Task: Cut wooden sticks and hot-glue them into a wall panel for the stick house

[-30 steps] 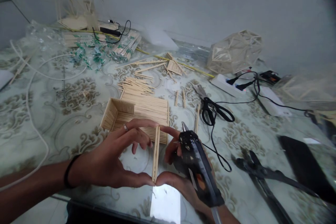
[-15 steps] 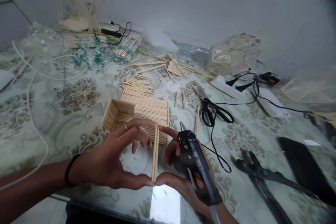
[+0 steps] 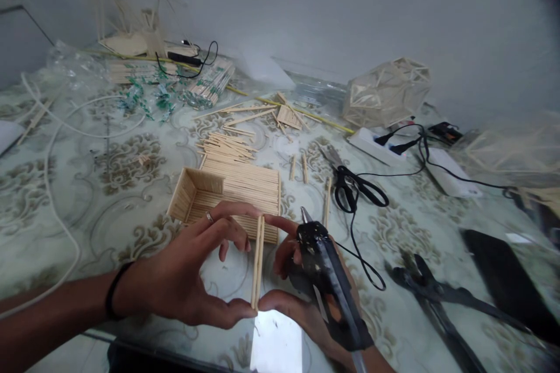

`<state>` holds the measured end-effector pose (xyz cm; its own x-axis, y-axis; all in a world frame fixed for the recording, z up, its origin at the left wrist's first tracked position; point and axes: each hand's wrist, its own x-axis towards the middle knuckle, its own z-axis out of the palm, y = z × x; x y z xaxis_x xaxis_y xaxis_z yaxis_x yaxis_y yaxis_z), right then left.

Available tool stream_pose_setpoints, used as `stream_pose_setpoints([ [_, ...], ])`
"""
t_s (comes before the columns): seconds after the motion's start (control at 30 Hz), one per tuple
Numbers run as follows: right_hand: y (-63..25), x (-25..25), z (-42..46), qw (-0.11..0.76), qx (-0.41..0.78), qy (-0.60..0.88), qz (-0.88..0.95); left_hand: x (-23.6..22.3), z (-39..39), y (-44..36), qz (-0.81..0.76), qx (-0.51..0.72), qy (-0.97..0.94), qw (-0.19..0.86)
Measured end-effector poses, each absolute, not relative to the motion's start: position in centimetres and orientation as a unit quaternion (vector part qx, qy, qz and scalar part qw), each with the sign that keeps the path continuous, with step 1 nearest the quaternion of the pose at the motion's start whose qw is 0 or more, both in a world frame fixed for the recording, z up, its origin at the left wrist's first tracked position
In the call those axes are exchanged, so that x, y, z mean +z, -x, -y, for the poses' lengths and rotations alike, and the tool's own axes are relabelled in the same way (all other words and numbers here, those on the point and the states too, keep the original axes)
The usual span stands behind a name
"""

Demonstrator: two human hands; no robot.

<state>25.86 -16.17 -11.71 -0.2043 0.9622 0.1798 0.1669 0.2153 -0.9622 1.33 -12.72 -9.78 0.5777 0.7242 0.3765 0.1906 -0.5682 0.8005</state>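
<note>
Two thin wooden sticks (image 3: 258, 260) are pressed side by side between both my hands, standing on end just above the table. My left hand (image 3: 192, 271) pinches them with forefinger at the top and thumb at the bottom; a ring shows on one finger. My right hand (image 3: 301, 297) pinches the same ends from the right and also carries a black glue gun (image 3: 330, 285), nozzle pointing away from me. Just behind the sticks lies a shallow tray built of wooden sticks (image 3: 231, 195).
A loose heap of sticks (image 3: 227, 145) lies behind the tray. Black-handled scissors (image 3: 350, 183), a power strip (image 3: 376, 145) with black cords, a stick lattice ball (image 3: 387, 93), black pliers (image 3: 433, 291), white cable (image 3: 56, 128) and plastic packets (image 3: 149, 93) lie around.
Both hands and the stick pair have stayed almost still; they sit slightly higher in view and the glue gun has tilted a little.
</note>
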Motion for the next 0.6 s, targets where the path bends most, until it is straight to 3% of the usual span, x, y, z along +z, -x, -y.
stream_pose_setpoints([
  [0.6, -26.7, -10.2, 15.2, 0.439, 0.457, 0.451, 0.629, -9.9, 12.9, -1.4, -0.328, 0.324, -0.818, 0.343],
])
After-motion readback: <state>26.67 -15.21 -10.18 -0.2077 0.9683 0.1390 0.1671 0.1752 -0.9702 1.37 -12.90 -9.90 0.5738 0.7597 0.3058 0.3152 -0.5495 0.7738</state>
